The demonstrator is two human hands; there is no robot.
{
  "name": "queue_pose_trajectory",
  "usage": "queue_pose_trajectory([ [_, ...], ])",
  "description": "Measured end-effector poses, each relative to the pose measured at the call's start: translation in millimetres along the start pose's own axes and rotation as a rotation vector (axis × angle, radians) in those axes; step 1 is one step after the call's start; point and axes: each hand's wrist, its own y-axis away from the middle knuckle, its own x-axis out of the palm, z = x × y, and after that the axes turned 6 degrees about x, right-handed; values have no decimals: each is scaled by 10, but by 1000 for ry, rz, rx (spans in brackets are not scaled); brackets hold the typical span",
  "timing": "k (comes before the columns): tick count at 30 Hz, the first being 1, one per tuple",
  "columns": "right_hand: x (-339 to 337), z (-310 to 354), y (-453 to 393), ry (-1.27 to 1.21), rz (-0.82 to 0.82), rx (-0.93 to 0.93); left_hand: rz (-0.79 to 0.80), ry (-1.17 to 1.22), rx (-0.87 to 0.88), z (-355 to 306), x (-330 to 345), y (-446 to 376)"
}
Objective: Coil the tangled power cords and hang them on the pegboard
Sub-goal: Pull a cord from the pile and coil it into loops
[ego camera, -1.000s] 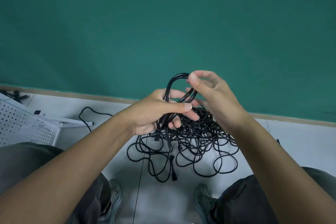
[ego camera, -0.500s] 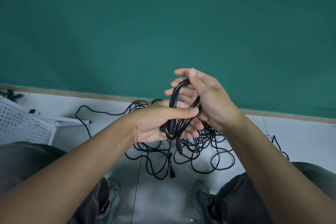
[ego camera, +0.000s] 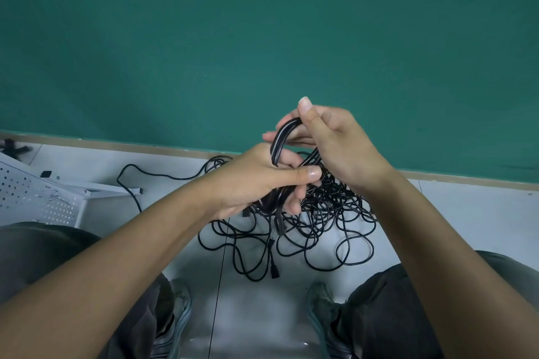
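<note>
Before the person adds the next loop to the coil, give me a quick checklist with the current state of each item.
1. Left hand grips the coil firmly: ok.
2. Right hand pinches the top of the loop: ok.
3. Free cord runs untangled from the pile on the floor: not ok, pile is knotted.
4. Loops in the coil lie side by side: ok where visible.
5. Pegboard within reach: cannot tell; it lies on the floor to the left.
6. Hooks on the pegboard ready: cannot tell.

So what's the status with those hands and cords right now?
Left hand grips coiled cord. Right hand pinches its top loop. Tangled pile on floor. Pegboard lying left, nothing hung.
</note>
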Motion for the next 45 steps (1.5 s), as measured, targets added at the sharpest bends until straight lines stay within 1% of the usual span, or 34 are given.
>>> queue_pose_trajectory([
  [3, -4, 45, 10, -51, 58, 15, 49, 64, -8, -24, 2, 22],
  [6, 16, 105, 31, -192, 130, 38, 55, 39, 37, -9, 8, 32],
  [7, 18, 113, 31, -228, 148, 41, 73, 69, 44, 1, 18, 35],
  [10, -4, 91, 18, -294, 183, 46, 196, 313, 9, 34, 73, 42],
  [11, -15, 67, 8, -300, 180, 50, 216, 359, -2, 38, 84, 40],
  [13, -22, 43, 7, -299, 155, 68, 198, 360, -6, 30, 87, 31],
  [17, 2, 17, -2, -380, 138, 121, 82, 372, -26, -13, 99, 20],
  [20, 61, -44, -23, -443, 227, 210, -15, 422, -15, -30, 67, -1],
  [22, 134, -112, -14, -440, 273, 257, -100, 486, 18, -70, -27, -24],
  [24, 219, -223, 22, -351, 330, 297, -219, 543, 52, -125, -152, -47],
  [27, 371, -398, 82, -112, 383, 262, -396, 558, 78, -196, -310, -45],
  [29, 435, -446, 130, 14, 351, 227, -490, 537, 78, -223, -388, -22],
  [31, 453, -446, 174, 109, 305, 230, -587, 506, 63, -240, -450, 2],
  [35, 440, -489, 204, 295, 315, 236, -781, 438, 22, -243, -579, 5],
  [38, 383, -501, 199, 434, 291, 215, -850, 332, 25, -208, -666, -17],
  [39, 359, -486, 195, 446, 276, 203, -859, 271, 28, -187, -693, -26],
  [42, 269, -431, 185, 390, 190, 142, -858, 65, 15, -114, -740, -50],
  [45, 172, -373, 186, 318, 67, 30, -781, -12, 9, -40, -706, -71],
])
